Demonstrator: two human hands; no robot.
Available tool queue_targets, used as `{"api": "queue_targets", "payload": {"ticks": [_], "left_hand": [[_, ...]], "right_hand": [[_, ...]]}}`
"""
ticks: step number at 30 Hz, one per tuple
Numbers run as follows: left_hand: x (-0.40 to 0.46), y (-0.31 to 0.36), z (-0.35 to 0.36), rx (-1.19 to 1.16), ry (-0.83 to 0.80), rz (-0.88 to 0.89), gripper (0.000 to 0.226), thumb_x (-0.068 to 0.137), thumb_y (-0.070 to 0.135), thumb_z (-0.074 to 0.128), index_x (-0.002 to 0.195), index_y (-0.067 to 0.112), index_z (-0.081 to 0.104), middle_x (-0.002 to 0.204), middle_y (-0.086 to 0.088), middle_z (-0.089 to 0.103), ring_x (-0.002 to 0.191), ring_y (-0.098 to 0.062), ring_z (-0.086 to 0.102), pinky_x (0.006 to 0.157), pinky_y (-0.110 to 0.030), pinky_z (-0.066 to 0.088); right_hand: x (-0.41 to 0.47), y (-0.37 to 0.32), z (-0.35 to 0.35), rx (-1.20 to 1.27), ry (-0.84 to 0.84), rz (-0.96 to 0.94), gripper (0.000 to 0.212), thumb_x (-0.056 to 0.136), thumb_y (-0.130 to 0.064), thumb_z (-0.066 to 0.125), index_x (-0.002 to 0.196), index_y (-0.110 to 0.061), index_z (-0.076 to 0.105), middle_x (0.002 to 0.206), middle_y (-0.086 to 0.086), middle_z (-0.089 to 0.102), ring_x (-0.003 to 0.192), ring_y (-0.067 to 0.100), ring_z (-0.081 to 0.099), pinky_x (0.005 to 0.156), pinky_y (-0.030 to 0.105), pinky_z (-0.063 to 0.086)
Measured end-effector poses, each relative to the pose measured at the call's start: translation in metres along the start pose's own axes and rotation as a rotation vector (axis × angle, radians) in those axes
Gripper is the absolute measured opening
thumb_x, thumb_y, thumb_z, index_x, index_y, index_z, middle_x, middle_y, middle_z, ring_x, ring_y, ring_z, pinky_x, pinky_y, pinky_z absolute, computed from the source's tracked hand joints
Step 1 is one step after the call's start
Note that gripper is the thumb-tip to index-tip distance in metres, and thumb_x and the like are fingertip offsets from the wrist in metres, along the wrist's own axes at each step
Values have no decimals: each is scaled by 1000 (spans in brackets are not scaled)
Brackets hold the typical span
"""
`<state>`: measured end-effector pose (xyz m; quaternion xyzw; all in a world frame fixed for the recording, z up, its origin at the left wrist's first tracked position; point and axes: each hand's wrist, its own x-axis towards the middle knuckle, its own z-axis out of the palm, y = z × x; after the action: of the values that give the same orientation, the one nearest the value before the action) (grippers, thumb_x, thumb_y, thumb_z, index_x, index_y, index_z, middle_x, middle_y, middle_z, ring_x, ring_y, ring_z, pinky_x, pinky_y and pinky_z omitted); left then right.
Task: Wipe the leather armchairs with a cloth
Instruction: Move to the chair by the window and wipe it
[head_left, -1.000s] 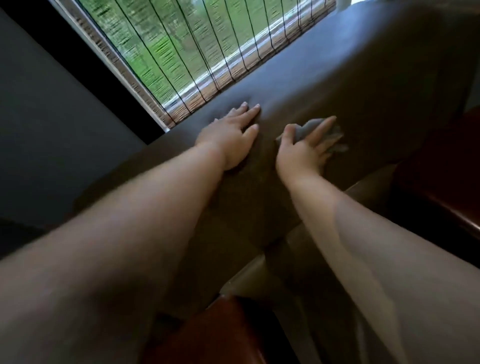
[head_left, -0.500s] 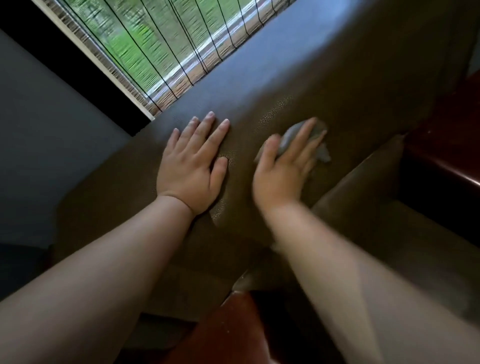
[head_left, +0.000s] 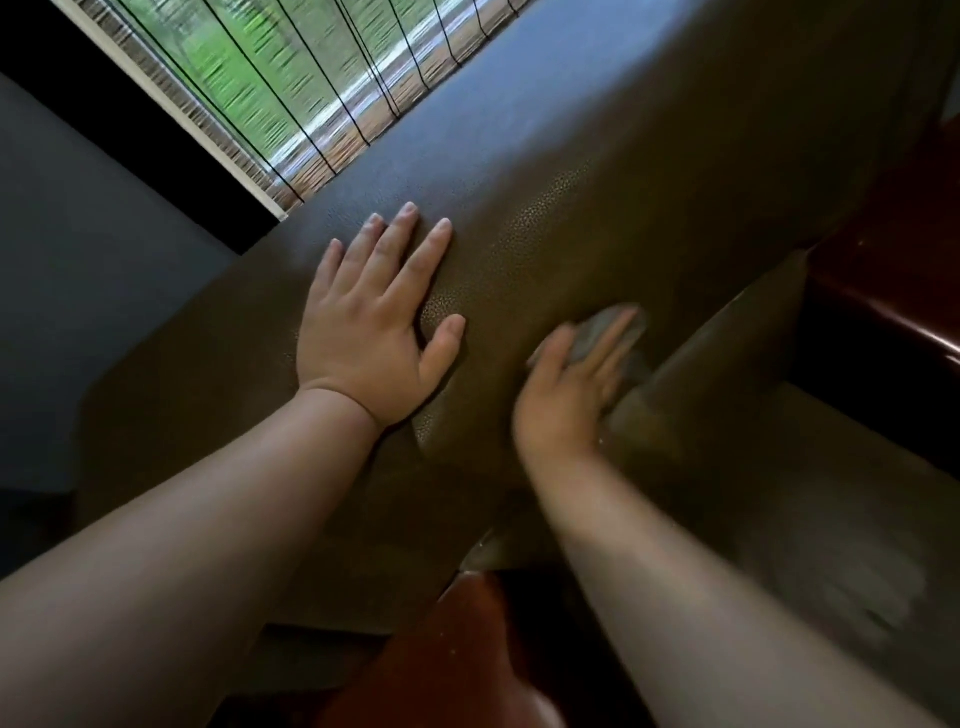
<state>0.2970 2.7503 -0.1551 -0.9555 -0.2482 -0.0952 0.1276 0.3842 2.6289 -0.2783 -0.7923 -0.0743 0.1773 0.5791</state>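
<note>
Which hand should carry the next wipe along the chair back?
Right. The right hand already presses the cloth against the chair back. The left hand lies flat on the leather, holding nothing.

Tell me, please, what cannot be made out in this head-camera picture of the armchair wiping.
- Grey cloth: mostly covered by the right hand and smeared by motion blur, so its shape is unclear.
- Right hand's fingers: blurred, so their exact hold on the cloth is unclear.
- Dark brown leather armchair: cut off by the frame edges and both forearms.
- Left hand: sharp, lying flat on the leather.
</note>
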Motion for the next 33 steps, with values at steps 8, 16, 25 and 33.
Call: {"api": "queue_targets", "payload": {"ticks": [8,16,25,33], "left_hand": [[0,3,0,11,33,3,76,99,64,37,167,32,26,173,-5,26,159,-31,23,128,-55,19],[-3,1,7,19,82,0,76,98,63,39,165,30,31,171,-5,31,158,-32,28,127,-54,22],[-4,0,9,27,75,7,75,98,62,42,165,28,34,171,-6,32,158,-32,29,126,-55,24],[-1,-5,4,-5,19,-3,72,100,60,37,165,29,32,172,-5,30,159,-31,26,127,-55,21]], "right_hand": [[53,33,-22,8,78,218,74,106,-62,23,165,-32,-11,174,6,-11,160,31,0,126,48,7],[-96,77,17,11,-276,17,81,108,-50,32,161,-24,-24,170,5,-28,157,20,-7,121,24,8],[6,6,-4,50,79,126,74,111,-49,27,165,-16,-10,173,14,-11,160,28,-7,125,34,-10],[-28,7,-6,-273,-244,-510,91,104,-61,27,161,-5,-17,165,32,-23,155,47,-17,127,59,0]]}}
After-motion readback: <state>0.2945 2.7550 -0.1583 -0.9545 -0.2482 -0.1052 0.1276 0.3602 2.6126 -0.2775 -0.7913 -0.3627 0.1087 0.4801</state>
